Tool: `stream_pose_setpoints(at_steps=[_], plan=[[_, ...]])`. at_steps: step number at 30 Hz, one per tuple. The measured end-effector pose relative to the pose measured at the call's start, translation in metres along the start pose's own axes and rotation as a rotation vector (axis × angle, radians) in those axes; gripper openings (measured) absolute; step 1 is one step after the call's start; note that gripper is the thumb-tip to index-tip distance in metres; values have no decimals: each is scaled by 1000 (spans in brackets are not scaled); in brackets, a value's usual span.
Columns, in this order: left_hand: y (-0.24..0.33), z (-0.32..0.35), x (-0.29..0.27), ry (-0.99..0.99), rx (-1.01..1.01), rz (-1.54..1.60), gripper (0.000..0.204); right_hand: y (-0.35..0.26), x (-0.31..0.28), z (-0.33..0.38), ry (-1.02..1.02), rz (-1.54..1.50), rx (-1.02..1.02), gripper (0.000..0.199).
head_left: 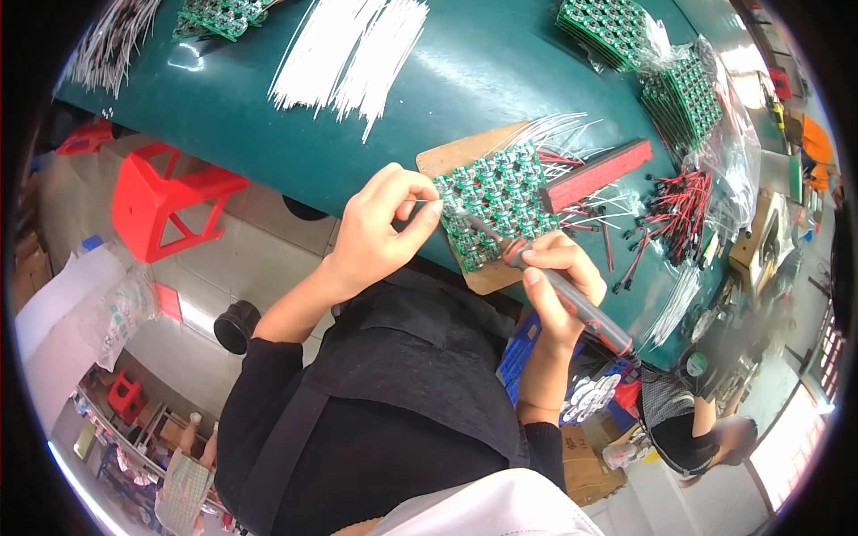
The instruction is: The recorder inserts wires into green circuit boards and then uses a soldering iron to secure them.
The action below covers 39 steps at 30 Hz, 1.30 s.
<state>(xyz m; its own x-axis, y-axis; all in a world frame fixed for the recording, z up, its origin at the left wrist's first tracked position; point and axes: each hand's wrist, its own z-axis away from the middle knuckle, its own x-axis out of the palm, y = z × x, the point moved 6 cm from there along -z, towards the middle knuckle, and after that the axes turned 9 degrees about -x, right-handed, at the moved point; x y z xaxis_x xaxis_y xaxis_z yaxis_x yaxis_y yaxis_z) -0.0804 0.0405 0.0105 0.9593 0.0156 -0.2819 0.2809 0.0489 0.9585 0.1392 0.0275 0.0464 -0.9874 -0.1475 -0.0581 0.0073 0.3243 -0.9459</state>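
A panel of small green circuit boards lies on a brown backing board near the table's edge. My right hand grips a grey and red soldering iron, its tip pointing left over the panel. At the panel's left edge my left hand is closed in a pinch, thumb against forefinger. A thin pale wire shows faintly at those fingers; most of it is hidden. Pale and red wires stick out past the panel's far right side, where a red and black bar lies across them.
White wires lie in bundles on the green table. Stacked circuit panels and red-black leads sit to the right, beside clear plastic bags. A red stool stands left; another person is at lower right.
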Motion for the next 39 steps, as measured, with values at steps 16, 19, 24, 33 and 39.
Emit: stream_pose_setpoints(at_steps=[16,19,24,33,39], plan=[[14,-2,15,9,203,-241,15,1,-2,-5,-72,85,-30,16],[14,-3,15,-3,215,-234,15,3,-3,-3,-60,82,-33,15],[13,-1,16,-8,207,-228,15,3,-3,-2,-54,89,-18,15],[13,-1,9,6,133,-185,10,-10,2,6,-23,243,-166,15],[3,1,-6,-24,130,-138,11,-23,28,23,-1,307,-269,13]])
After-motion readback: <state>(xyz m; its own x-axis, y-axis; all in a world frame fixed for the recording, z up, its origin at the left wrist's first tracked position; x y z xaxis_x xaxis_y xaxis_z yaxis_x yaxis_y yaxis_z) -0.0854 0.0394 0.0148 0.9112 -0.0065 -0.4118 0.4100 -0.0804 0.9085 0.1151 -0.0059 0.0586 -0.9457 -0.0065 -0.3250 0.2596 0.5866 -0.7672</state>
